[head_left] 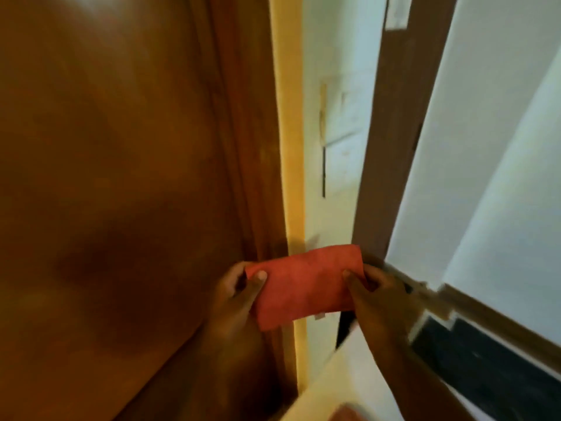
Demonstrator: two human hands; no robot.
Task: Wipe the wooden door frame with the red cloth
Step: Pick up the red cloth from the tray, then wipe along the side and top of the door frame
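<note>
Gripping a folded red cloth (305, 285) by its two short ends, a person's left hand (239, 294) and right hand (375, 291) hold it flat and stretched between them at the lower centre of the frame. Each hand is closed in a pinch, the thumb pressed on the cloth's upper face and the fingers curled beneath it; the left takes the lower left end, the right the upper right end. A small pale tag shows at the cloth's lower edge.

Behind the cloth a strip of pale wall (334, 183) runs up the middle of the frame. Left of it stands a yellow-lit wooden edge, and beyond that a broad brown wooden door (115, 177) fills the whole left half of the frame, blurred and glossy. Right of the pale strip a dark brown wooden door frame (385, 153) rises from just beside the right hand to the top of the frame, tilting rightward. The cloth's upper right corner sits close to the foot of this frame; whether it touches the wood cannot be told. Farther right lies a white wall (491, 132), and a dark band (485, 360) crosses the lower right corner.
</note>
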